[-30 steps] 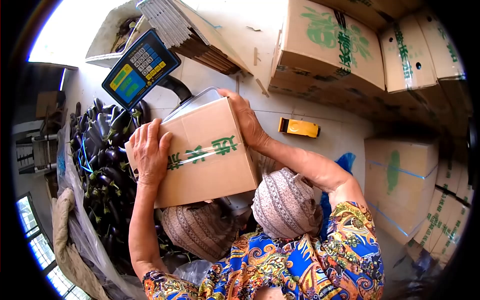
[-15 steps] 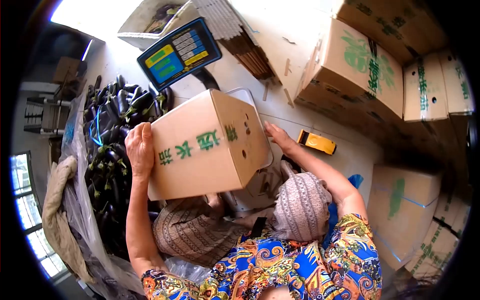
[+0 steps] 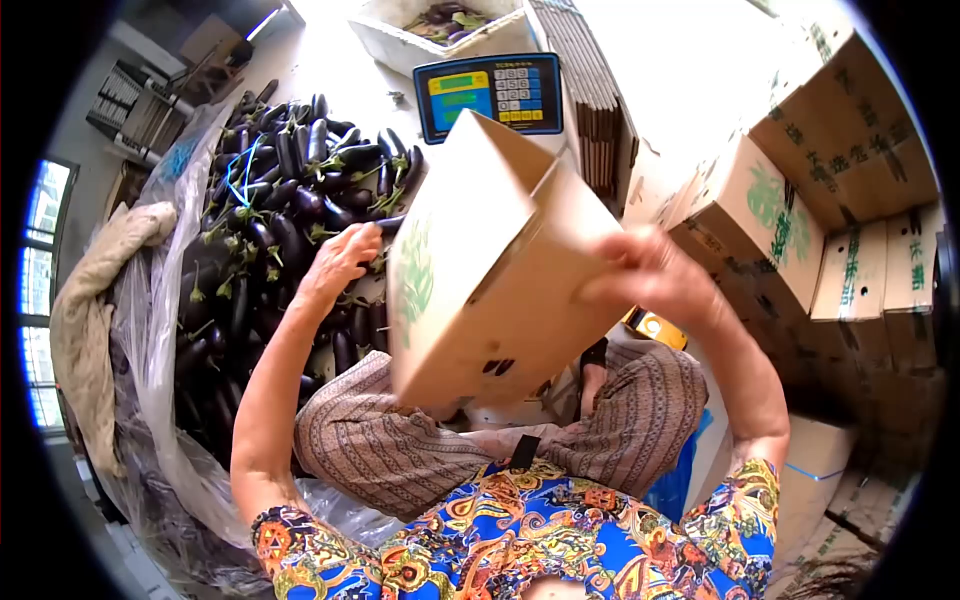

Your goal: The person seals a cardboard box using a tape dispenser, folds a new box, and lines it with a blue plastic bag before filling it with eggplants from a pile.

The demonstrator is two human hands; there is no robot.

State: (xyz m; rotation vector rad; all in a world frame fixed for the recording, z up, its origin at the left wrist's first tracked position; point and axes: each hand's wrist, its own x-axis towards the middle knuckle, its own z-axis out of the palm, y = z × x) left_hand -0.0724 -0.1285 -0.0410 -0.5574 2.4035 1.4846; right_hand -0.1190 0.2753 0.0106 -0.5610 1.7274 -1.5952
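Observation:
A cardboard box point(image 3: 500, 310) stands tilted in front of me, with a green leaf print on its left side and dark slots in the near face. Its top looks open toward the far side. My right hand point(image 3: 655, 275), smeared by motion, grips the box's right upper edge. To the left of the box, my left hand point(image 3: 342, 262) has its fingers loosely bent and holds nothing. It hovers at the edge of a large heap of dark purple eggplants point(image 3: 290, 240). Behind the box rises a scale display point(image 3: 490, 95) with a keypad.
A white foam crate point(image 3: 390, 35) with some eggplants stands at the back, beside a stack of flattened cardboard point(image 3: 585, 80). Printed boxes point(image 3: 770, 200) are piled on the right. A yellow object point(image 3: 655, 328) lies near my knee. Plastic sheeting point(image 3: 165, 370) edges the heap.
The box has turned and tipped, so its leaf-printed side and open top now show. My left hand has come off it, and my right hand has moved onto its upper edge.

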